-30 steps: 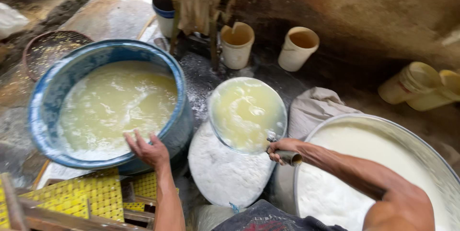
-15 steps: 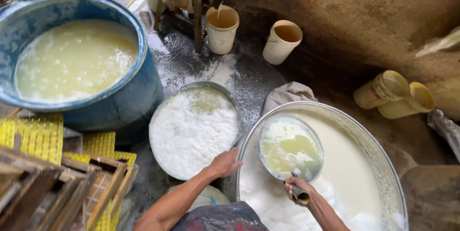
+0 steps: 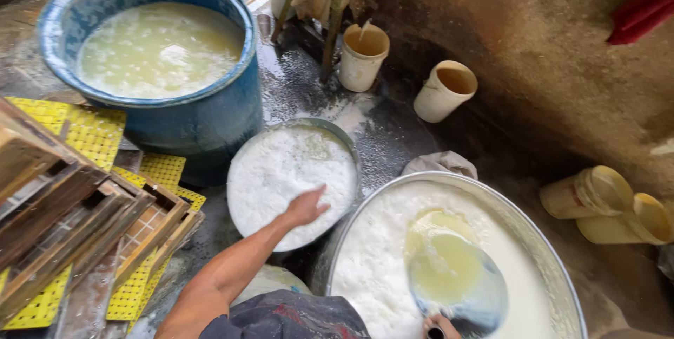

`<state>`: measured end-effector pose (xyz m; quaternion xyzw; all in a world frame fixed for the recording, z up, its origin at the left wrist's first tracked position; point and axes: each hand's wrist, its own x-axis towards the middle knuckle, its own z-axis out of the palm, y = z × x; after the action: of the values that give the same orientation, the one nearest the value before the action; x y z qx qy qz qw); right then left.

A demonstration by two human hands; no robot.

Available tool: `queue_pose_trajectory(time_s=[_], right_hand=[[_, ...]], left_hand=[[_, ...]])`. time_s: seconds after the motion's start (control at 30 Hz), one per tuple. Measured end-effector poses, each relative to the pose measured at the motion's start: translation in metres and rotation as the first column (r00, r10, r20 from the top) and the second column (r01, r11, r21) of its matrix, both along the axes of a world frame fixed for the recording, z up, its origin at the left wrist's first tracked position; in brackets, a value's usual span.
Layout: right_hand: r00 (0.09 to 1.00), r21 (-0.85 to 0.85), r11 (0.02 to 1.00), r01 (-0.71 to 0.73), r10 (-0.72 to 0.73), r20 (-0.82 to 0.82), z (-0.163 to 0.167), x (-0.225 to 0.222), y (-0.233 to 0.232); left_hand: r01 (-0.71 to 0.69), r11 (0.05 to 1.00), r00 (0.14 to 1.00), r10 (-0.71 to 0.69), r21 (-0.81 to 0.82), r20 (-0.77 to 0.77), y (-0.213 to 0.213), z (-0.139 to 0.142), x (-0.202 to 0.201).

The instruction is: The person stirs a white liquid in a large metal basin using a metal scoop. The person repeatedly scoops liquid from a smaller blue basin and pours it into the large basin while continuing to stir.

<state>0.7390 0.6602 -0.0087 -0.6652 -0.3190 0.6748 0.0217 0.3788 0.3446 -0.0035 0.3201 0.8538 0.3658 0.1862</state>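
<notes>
My right hand (image 3: 441,328) shows only at the bottom edge, gripping the handle of a round metal ladle (image 3: 455,277). The ladle lies low in the big metal vat (image 3: 562,276) of white curdled liquid and holds yellowish liquid. My left hand (image 3: 305,207) reaches out with fingers apart and rests over the near edge of a smaller round pan (image 3: 351,149) full of white foamy curd. It holds nothing.
A large blue tub (image 3: 210,114) of pale yellow liquid stands at upper left. Wooden frames (image 3: 77,219) lie on yellow perforated mats (image 3: 91,132) at left. Two cream cups (image 3: 445,91) stand at the back, two more lie at right (image 3: 607,205). A grey cloth (image 3: 441,164) lies behind the vat.
The ladle swung from beside the blue tub over to the big vat and has sunk into the white liquid. My left hand left the tub's rim and came onto the smaller pan.
</notes>
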Motion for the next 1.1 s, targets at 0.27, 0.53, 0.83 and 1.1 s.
queue_pose_trajectory(time_s=[0.27, 0.53, 0.83, 1.1], right_hand=[[0.938, 0.628, 0.767, -0.134, -0.105, 0.329, 0.049, -0.055, -0.002], [0.995, 0.865, 0.497, 0.067, 0.034, -0.097, 0.110, -0.201, 0.005], [0.548, 0.528, 0.500, -0.687, 0.833, -0.076, 0.102, -0.519, -0.176], [0.023, 0.485, 0.029, -0.874, 1.000, -0.019, 0.080, -0.762, -0.350]], left_hand=[[-0.552, 0.764, 0.703, 0.642, 0.334, -0.307, -0.158, 0.063, -0.144], [-0.713, 0.560, 0.401, 0.819, 0.422, -0.410, -0.262, 0.082, -0.249], [-0.848, 0.418, 0.277, 0.874, 0.326, -0.399, -0.291, 0.035, -0.305], [-0.908, 0.343, 0.215, 0.875, 0.242, -0.434, -0.288, 0.019, -0.313]])
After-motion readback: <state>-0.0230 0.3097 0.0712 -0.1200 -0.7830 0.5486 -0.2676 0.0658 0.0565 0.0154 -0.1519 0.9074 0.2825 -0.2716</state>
